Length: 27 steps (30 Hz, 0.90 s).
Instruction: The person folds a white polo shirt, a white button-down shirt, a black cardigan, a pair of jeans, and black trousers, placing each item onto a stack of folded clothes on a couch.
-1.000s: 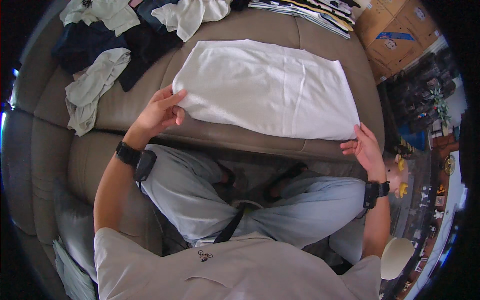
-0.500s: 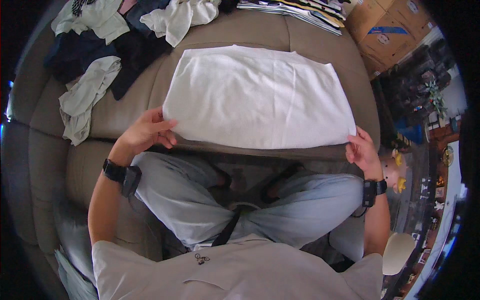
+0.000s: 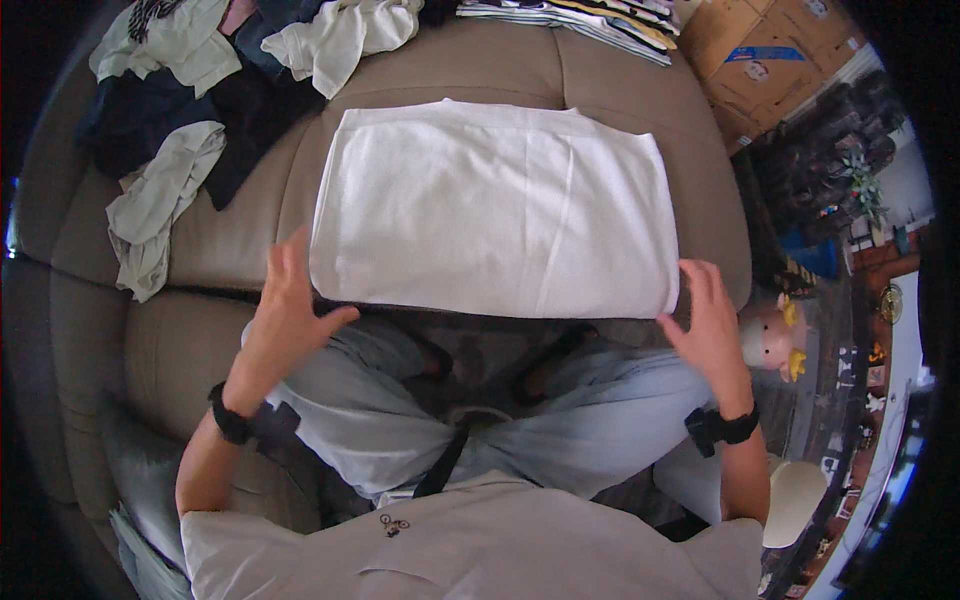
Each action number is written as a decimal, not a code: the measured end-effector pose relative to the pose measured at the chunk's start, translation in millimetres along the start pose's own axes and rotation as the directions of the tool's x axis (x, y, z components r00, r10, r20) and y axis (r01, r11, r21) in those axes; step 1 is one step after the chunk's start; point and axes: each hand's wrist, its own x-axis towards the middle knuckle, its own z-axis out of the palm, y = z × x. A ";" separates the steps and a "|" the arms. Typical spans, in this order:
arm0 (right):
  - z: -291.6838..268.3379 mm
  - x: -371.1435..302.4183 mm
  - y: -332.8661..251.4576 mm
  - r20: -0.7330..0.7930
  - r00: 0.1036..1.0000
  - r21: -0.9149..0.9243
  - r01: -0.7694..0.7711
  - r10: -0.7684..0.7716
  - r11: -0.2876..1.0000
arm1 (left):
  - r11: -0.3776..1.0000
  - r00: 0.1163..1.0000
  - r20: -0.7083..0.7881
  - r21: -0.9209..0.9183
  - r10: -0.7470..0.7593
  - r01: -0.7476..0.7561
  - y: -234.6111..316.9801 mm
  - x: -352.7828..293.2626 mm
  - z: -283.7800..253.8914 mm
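Observation:
A folded piece of white fabric (image 3: 490, 215) lies flat on the brown sofa seat (image 3: 230, 240) in front of me, its near edge along the seat's front. I cannot tell what kind of garment or cloth it is. Beside its near left corner is my left hand (image 3: 290, 315), open, with thumb and fingers spread. My right hand (image 3: 705, 325) is at the near right corner, also open, its thumb close to the cloth's edge. Neither hand holds anything. Each wrist wears a black strapped device.
A loose heap of dark and pale clothes (image 3: 210, 110) covers the far left of the sofa. Folded garments (image 3: 590, 25) are stacked at the far edge. Cardboard boxes (image 3: 760, 60) stand at the far right. A pink animal-shaped object (image 3: 770, 340) is beyond my right wrist.
Both hands have let go of the white fabric's near corners and opened. The fabric now lies flat, its near edge slightly closer to me in the view.

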 end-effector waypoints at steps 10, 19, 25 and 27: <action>47.8 35.1 -27.7 0.303 0.928 -0.192 0.284 -0.218 0.940 | 0.644 0.876 0.143 0.626 0.460 -0.440 26.9 37.7 55.9; 47.4 98.2 31.1 0.395 0.907 -0.129 0.211 -0.145 0.969 | 0.661 0.850 0.232 0.544 0.473 -0.516 45.0 132.6 50.2; 62.2 173.8 105.7 0.381 0.921 -0.193 0.165 -0.081 0.967 | 0.670 0.834 0.192 0.515 0.517 -0.534 76.8 228.5 64.0; 62.1 195.2 121.1 0.372 0.924 -0.180 0.161 -0.085 0.970 | 0.683 0.848 0.170 0.522 0.503 -0.510 87.7 246.4 65.3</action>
